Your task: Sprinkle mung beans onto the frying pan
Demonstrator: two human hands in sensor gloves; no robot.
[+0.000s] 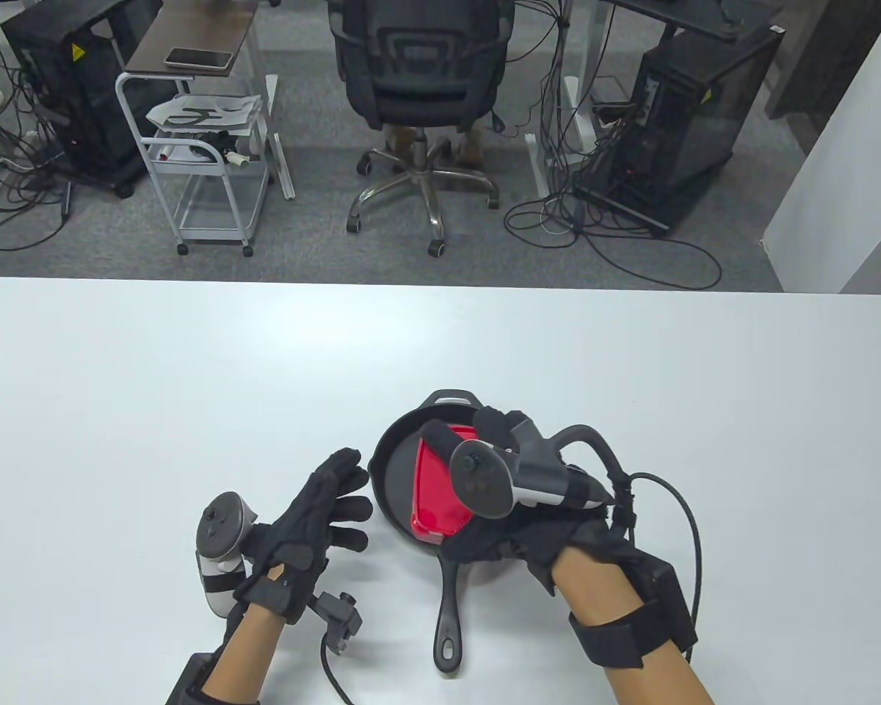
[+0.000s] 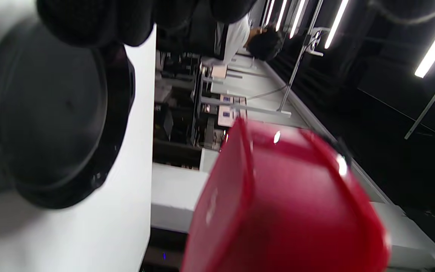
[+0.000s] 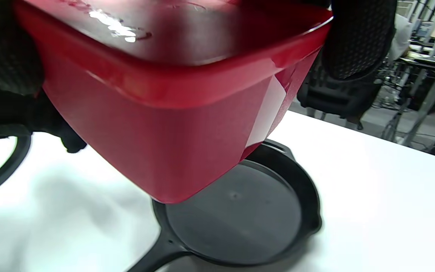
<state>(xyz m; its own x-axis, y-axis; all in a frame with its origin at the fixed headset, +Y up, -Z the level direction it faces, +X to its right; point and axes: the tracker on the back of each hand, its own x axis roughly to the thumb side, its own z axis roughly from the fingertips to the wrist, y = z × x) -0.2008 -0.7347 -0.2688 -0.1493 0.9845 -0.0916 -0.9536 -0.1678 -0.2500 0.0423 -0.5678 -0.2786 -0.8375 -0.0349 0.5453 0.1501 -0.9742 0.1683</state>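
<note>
The pan [image 1: 400, 470] is sitting on the white table [image 1: 117, 382] near the front edge, its handle pointing toward the person. A red box [image 1: 440, 488] is hanging tilted over the pan's right half, and the right hand [image 1: 517, 507] is gripping it, fingers clamped on its sides. In the right wrist view the box [image 3: 172, 124] is leaning above the dark pan [image 3: 240, 215]; no beans are showing. The left hand [image 1: 305, 525] is hovering just left of the pan, fingers spread apart, holding nothing.
</note>
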